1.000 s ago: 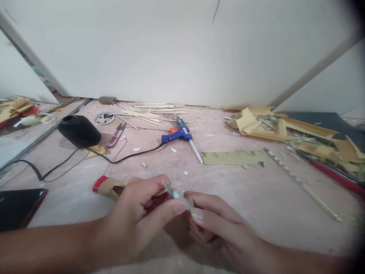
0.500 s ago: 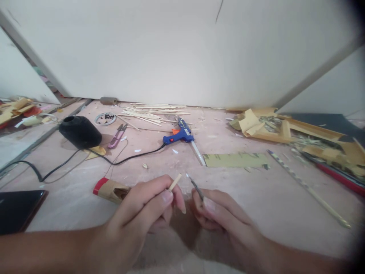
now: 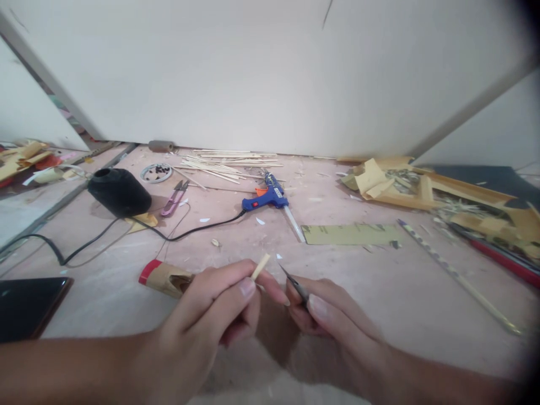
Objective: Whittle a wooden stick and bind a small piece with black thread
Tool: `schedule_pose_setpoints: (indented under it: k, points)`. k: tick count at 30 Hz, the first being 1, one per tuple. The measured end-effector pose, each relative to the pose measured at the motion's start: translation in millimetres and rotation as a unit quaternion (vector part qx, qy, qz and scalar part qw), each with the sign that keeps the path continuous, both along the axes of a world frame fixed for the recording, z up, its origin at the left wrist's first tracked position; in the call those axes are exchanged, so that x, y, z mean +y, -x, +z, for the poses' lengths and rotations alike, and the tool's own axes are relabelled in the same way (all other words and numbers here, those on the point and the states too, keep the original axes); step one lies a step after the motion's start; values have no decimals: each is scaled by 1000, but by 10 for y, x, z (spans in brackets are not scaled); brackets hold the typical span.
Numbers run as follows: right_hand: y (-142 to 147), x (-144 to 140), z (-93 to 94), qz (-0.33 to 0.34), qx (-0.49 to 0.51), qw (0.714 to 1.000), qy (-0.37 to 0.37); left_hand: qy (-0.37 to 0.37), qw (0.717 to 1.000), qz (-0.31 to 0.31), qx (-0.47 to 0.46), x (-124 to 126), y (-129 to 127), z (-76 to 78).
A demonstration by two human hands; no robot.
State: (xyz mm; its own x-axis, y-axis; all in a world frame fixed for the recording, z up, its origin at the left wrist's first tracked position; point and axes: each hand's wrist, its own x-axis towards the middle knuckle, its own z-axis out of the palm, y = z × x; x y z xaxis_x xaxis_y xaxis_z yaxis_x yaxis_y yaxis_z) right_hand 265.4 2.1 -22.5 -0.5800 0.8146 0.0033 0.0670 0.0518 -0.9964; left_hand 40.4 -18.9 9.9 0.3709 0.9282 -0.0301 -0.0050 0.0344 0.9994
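Between the thumb and fingers of my left hand [image 3: 228, 304] is a short pale wooden stick [image 3: 260, 266], its end sticking up past the thumb. One finger of that hand stretches out to the right. My right hand [image 3: 329, 309] grips a small dark pointed blade [image 3: 296, 285], the tip aimed up and left toward the stick but apart from it. Whatever handle the blade has is hidden in the fingers. Partly behind my left hand lies a brown tube-like piece [image 3: 162, 277] with a red end and a ragged opening.
A blue glue gun [image 3: 265, 198] with its cord lies ahead, beside a sandpaper strip [image 3: 350, 235]. Thin sticks [image 3: 219, 169], a lid of dark bits [image 3: 156, 172], pink snips [image 3: 174, 199] and a black thread cone [image 3: 119, 193] sit behind. A phone [image 3: 31, 306] lies left; shavings-filled cardboard [image 3: 422, 188] right.
A finger of my left hand has stretched further right, toward my right hand. The blade has tilted, showing more of its flat side. Both hands keep their holds.
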Motion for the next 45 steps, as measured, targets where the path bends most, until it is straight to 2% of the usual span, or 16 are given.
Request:
schedule_pose_setpoints:
  k: [5,13,19,30,38,41,45]
  points:
    - [-4,11,27,-1,-14,1000,-11,-1,1000,-22,0,-10,35,-34]
    - [38,26,53,-1,8,1000,-18,27,999,-3,-26,-30,8,5]
    - [39,33,53,-7,6,1000,-23,33,999,-18,-34,-27,12,-5]
    - [44,53,128,-1,-21,999,-45,40,999,8,8,-2,-27,30]
    - [65,73,125,7,-26,999,-34,-16,999,9,33,0,36,23]
    - [68,73,116,5,-29,999,-36,-45,997,5,63,19,36,76]
    - [60,64,113,9,-38,998,-42,-121,985,5,126,62,25,169]
